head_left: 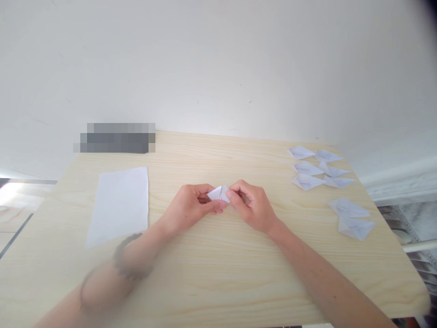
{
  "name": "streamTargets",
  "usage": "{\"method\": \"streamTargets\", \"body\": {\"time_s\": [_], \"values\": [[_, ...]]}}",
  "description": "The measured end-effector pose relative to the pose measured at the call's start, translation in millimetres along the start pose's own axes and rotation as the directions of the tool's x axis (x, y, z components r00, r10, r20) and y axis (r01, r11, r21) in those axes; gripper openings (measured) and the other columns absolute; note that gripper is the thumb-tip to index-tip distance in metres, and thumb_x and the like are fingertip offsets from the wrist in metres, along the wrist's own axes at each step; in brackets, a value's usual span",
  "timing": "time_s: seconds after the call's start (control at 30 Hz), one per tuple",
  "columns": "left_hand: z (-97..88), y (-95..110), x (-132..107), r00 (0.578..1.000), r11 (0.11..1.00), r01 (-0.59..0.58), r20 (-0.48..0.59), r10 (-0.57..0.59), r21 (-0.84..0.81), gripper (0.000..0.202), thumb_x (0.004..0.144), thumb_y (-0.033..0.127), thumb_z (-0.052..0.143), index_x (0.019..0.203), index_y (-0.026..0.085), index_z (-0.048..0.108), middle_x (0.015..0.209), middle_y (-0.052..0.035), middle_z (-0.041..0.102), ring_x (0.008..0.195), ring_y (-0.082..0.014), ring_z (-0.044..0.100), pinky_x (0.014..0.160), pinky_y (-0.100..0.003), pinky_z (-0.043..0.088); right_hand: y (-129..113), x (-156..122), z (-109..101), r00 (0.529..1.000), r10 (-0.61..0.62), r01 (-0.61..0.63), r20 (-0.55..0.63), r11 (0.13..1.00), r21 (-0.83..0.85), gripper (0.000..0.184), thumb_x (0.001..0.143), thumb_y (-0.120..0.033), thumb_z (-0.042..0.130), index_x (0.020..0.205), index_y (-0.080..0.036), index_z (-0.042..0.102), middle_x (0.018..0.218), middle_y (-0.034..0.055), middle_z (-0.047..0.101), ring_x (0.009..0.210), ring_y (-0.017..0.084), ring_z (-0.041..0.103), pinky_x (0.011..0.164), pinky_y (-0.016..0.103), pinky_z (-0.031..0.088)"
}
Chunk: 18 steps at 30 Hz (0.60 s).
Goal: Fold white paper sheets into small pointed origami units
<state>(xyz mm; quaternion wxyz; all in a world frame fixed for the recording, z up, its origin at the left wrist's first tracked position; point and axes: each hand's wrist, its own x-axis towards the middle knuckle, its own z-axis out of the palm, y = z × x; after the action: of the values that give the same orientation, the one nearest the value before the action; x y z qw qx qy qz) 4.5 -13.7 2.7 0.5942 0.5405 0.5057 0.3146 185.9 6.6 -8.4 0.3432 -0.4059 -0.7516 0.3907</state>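
A small folded white paper piece (215,194) is held between both hands above the middle of the table. My left hand (191,204) grips its left and lower side, the thumb along the bottom edge. Thumb and curled fingers of my right hand (251,204) pinch its right end. The paper has a pointed left end and a crease or flap across its middle; its right part is partly covered by my fingers. A dark beaded bracelet circles my left wrist.
On the left of the wooden table (205,273) lies white paper (123,205). Several folded paper pieces (307,181) sit in rows at the right, with two more folded papers (355,228) nearer me. A pixelated dark object (116,142) stands at the back left, by the wall (218,64).
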Motion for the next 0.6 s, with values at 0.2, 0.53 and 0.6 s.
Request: {"method": "streamTargets", "body": {"time_s": [0.2, 0.53, 0.6], "values": [[-1.2, -0.4, -1.9, 0.998, 0.996, -0.030, 0.051, 0.026, 0.085, 0.021, 0.076, 0.036, 0.062, 0.076, 0.016, 0.067, 0.073, -0.0016, 0.068, 0.071, -0.0157, 0.062, 0.064, -0.024, 0.047, -0.2, -0.4, 0.3, 0.994, -0.106, 0.107, 0.032, 0.994, -0.029, 0.010, 0.087, -0.025, 0.047, 0.079, -0.019, 0.051, 0.061, -0.0042, 0.052, 0.049, 0.006, 0.039, 0.046, 0.019, 0.032], [-1.2, 2.6, -1.8, 0.996, 0.992, -0.051, 0.075, 0.043, 0.114, 0.029, 0.081, 0.041, 0.056, 0.079, 0.016, 0.070, 0.065, -0.0022, 0.067, 0.062, -0.0149, 0.063, 0.059, -0.021, 0.046, 0.4, 0.8, -0.3, 0.987, -0.161, 0.160, -0.006, 0.982, -0.098, 0.014, 0.087, -0.022, 0.048, 0.077, -0.018, 0.056, 0.061, -0.0036, 0.054, 0.049, 0.006, 0.041, 0.047, 0.020, 0.032], [-3.0, 3.2, -2.2, 0.991, 0.987, -0.093, 0.112, 0.078, 0.132, 0.033, 0.085, 0.042, 0.050, 0.080, 0.016, 0.070, 0.071, -0.0035, 0.069, 0.067, -0.0159, 0.064, 0.062, -0.022, 0.048, 1.0, 1.2, -0.6, 0.989, -0.149, 0.147, -0.021, 0.986, -0.081, 0.013, 0.086, -0.022, 0.049, 0.076, -0.018, 0.055, 0.061, -0.0036, 0.054, 0.050, 0.006, 0.042, 0.047, 0.020, 0.032]]}}
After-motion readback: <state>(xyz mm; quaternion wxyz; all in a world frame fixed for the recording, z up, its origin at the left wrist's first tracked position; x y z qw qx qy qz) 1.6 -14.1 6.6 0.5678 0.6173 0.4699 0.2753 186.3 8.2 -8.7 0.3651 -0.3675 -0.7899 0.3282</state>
